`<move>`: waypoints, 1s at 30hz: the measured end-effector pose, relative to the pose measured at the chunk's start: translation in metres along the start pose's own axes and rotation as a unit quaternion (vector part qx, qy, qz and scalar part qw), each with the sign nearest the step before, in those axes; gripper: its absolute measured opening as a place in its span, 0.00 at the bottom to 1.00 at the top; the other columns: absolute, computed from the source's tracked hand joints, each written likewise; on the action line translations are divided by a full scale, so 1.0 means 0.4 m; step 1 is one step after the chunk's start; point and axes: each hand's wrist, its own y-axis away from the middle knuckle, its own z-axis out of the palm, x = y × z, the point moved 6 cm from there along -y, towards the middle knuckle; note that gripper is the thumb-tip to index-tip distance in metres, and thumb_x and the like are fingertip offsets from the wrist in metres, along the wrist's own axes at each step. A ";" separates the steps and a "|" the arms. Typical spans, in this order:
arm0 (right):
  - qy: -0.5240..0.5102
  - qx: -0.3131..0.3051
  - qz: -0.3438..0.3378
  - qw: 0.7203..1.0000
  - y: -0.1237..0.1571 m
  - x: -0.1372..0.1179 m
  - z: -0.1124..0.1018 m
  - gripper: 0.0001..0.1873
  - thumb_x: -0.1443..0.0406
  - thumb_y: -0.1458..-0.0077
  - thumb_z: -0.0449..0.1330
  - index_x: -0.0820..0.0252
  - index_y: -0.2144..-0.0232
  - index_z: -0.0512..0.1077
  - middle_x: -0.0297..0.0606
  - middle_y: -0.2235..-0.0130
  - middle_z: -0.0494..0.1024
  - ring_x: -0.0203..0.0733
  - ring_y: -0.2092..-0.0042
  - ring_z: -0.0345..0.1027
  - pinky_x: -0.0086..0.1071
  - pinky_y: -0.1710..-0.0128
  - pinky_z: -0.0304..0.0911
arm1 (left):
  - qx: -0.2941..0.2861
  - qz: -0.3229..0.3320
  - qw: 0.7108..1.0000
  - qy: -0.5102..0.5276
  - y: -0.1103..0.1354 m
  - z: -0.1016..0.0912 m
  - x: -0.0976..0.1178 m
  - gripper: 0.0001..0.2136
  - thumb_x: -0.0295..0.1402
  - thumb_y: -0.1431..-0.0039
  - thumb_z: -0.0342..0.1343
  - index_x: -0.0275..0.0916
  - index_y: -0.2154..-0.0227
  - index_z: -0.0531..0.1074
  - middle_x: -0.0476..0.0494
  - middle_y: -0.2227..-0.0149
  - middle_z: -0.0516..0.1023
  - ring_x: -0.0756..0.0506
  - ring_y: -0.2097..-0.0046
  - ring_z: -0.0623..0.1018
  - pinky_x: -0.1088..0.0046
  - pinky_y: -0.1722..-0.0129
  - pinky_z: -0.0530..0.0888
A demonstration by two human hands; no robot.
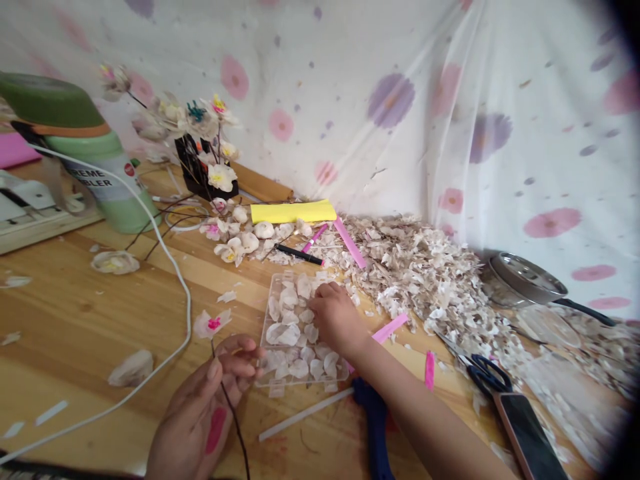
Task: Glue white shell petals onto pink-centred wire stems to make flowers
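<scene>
My left hand (210, 397) is closed around a thin dark wire stem (235, 420) topped by a small white flower with a pink centre (213, 323). A pink strip lies against that palm. My right hand (336, 317) reaches into a clear plastic tray (276, 280) of white petals; its fingers are curled down onto the petals at the tray's far end. What they pinch is hidden. The tray sits on the wooden table (100, 313) between both hands.
A heap of white petal scraps (425, 273) spreads right of the tray. Finished flowers (240, 237), a yellow sheet (293, 211), pink strips, a black pen (299, 254), scissors (483, 373), a phone (530, 437), a white cable (165, 247), a green tumbler (95, 160) and a glue stick (305, 413) surround it.
</scene>
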 end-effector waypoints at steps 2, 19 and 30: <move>-0.002 -0.003 -0.005 1.000 0.001 -0.003 0.001 0.11 0.76 0.47 0.55 0.60 0.72 0.75 0.43 0.63 0.73 0.46 0.57 0.61 0.34 0.59 0.56 | 0.005 0.000 1.000 -0.001 0.002 0.000 0.002 0.15 0.46 0.62 0.70 0.38 0.81 0.80 0.42 0.59 0.75 0.41 0.57 0.75 0.73 0.64 0.78; -0.244 -0.085 0.062 0.964 -0.018 0.035 -0.031 0.08 0.73 0.48 0.55 0.62 0.77 0.69 0.29 0.79 0.67 0.33 0.75 0.60 0.25 0.75 0.53 | -0.026 -0.046 0.998 0.022 -0.002 0.008 -0.013 0.13 0.43 0.57 0.68 0.38 0.75 0.80 0.46 0.73 0.79 0.55 0.82 0.69 0.83 0.87 0.63; -0.208 -0.092 0.057 0.972 0.045 -0.001 -0.052 0.20 0.64 0.40 0.53 0.59 0.84 0.59 0.29 0.80 0.61 0.34 0.75 0.55 0.28 0.74 0.47 | -0.034 -0.075 0.996 0.028 0.001 0.019 -0.011 0.14 0.43 0.60 0.69 0.36 0.80 0.77 0.50 0.77 0.75 0.57 0.85 0.66 0.85 0.89 0.59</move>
